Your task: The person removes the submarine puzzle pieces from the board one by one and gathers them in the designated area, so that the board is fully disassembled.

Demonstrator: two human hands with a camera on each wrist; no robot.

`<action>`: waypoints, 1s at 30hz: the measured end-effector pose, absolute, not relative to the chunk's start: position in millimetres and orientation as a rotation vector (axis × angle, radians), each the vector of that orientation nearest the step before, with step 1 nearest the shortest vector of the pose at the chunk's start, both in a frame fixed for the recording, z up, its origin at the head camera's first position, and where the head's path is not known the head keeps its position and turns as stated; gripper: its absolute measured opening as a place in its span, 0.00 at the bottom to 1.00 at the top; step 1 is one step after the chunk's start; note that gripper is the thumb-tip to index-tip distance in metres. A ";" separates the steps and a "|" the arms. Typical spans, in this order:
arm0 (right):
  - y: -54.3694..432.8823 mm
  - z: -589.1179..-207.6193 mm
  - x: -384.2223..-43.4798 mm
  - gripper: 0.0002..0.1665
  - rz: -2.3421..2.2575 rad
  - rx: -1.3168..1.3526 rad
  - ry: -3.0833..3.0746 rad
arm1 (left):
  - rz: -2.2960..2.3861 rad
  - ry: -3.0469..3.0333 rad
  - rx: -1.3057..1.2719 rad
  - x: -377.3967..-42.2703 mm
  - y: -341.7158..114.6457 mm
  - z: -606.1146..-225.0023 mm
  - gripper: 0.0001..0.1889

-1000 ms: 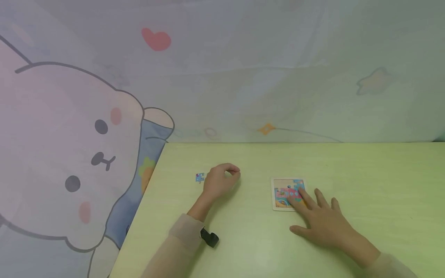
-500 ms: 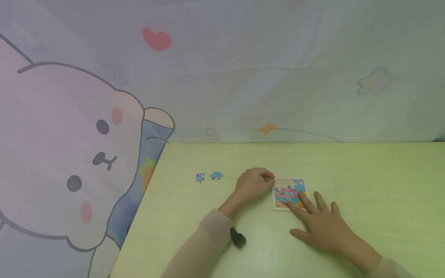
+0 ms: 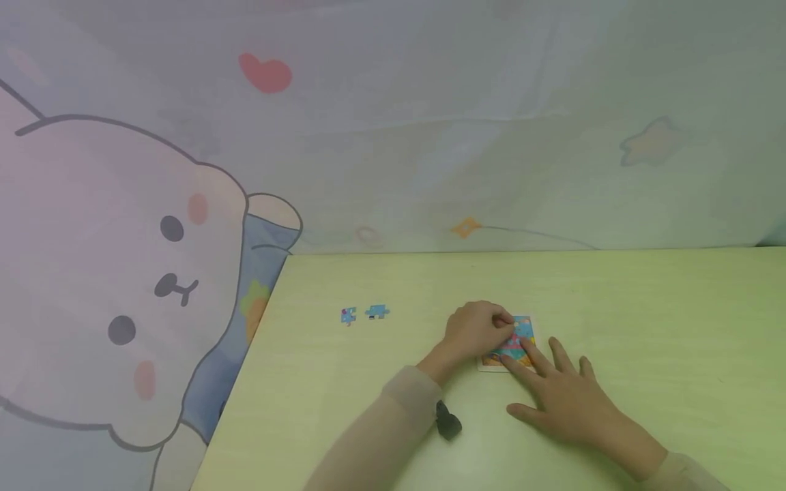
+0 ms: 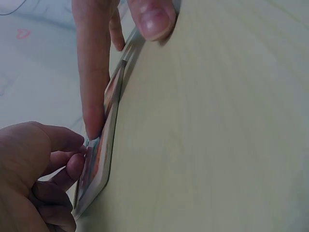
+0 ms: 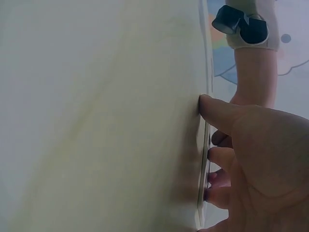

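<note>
A small framed jigsaw puzzle [image 3: 489, 369] with a pale rim and a colourful picture lies flat on the table. My left hand [image 3: 471, 331] is over its upper left part, thumb and index fingertip pinched together right at the picture. The puzzle piece between them is mostly hidden by the fingers. From the lower right, my right hand [image 3: 568, 401] spreads its fingers, and two fingertips rest on the puzzle's picture. In the left wrist view, a straight right-hand finger [image 4: 94, 82] touches the puzzle close to the pinching left fingers [image 4: 67, 140].
Two loose blue puzzle pieces lie to the left on the table: one squarish piece [image 3: 348, 315] and one wider piece [image 3: 377, 311]. A black wrist camera [image 3: 448, 423] sits at the left sleeve. Behind the table [image 3: 663, 307] hangs a printed cloth [image 3: 393, 136].
My left hand has moved right from beside the loose pieces to over the puzzle, uncovering the wider blue piece. The right hand stays on the puzzle, nearly still.
</note>
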State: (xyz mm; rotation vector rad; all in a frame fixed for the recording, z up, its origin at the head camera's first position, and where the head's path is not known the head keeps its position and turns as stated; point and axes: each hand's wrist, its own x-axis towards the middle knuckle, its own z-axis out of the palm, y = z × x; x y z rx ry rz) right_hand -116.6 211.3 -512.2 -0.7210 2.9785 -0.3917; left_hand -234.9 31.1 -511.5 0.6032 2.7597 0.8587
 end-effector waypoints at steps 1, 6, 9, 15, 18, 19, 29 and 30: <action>210.9 -511.7 -116.5 0.44 -0.391 -0.721 2.977 | 0.848 2.761 0.603 -234.5 32.2 -511.4 0.07; 210.1 -510.3 -116.1 0.43 -0.377 -0.713 2.980 | 0.838 2.757 0.617 -232.8 36.2 -508.1 0.08; 210.0 -510.2 -116.2 0.43 -0.374 -0.707 2.981 | 0.839 2.757 0.617 -231.9 37.6 -506.4 0.07; 210.4 -510.5 -116.0 0.44 -0.372 -0.713 2.977 | 0.861 2.777 0.609 -231.3 38.7 -506.3 0.05; 210.8 -510.7 -116.5 0.44 -0.370 -0.714 2.977 | 0.879 2.783 0.618 -230.5 38.8 -506.0 0.04; 210.9 -510.9 -116.6 0.44 -0.370 -0.714 2.976 | 0.888 2.781 0.621 -230.1 38.7 -506.0 0.04; 211.2 -511.4 -117.1 0.44 -0.379 -0.711 2.971 | 0.955 2.788 0.607 -226.5 39.9 -506.7 0.04; 211.1 -511.3 -117.1 0.44 -0.383 -0.710 2.971 | 0.962 2.787 0.610 -226.2 40.1 -506.8 0.04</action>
